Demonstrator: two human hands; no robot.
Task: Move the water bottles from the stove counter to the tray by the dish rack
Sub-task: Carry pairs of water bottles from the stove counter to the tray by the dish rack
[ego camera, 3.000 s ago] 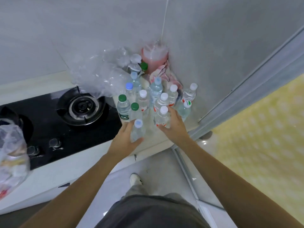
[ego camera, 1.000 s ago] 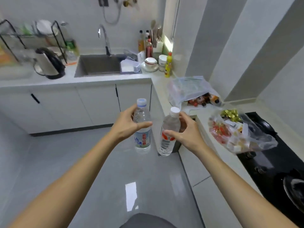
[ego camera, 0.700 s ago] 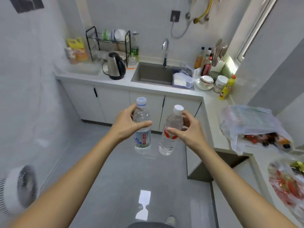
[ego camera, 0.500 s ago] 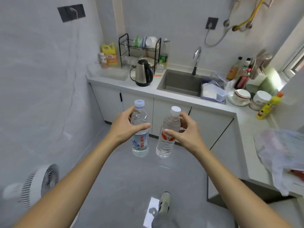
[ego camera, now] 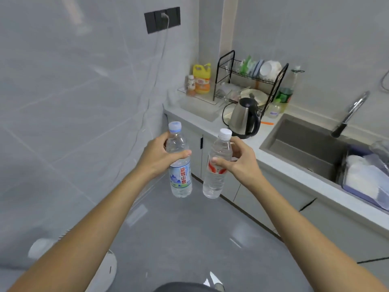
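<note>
The left hand (ego camera: 156,158) was wrapped around the shoulder of a clear plastic water bottle with a pale blue cap and a blue-and-green label (ego camera: 179,165), thumb across the front and fingers curled behind, clamped on it just above the label. The right hand (ego camera: 237,159) gripped a second clear plastic water bottle with a white cap and a red-marked label (ego camera: 216,167) in the same way, thumb pressed on the label band and fingers closed round the far side. Both bottles hung in the air over the grey floor, near each other but not touching, the blue-capped one upright and the white-capped one tilted slightly; holding them high on the body probably left their bases free to be set down without shifting the grip. Both looked full or close to it, though the water line could not be made out, and both caps were on. The goal, a clear shallow tray (ego camera: 200,106) at the corner end of the white counter (ego camera: 263,152), lay just beside the black wire dish rack (ego camera: 250,81), which held bowls and plates. At the tray's far edge stood a yellow detergent jug (ego camera: 201,79) and a small bottle beside it; the rest of the tray appeared bare, though its transparency made that hard to confirm. A steel electric kettle with a black handle (ego camera: 244,118) stood on the counter between the tray and the grey sink (ego camera: 305,148). I judged this the carrying step, with the hands well apart from the tray.
</note>
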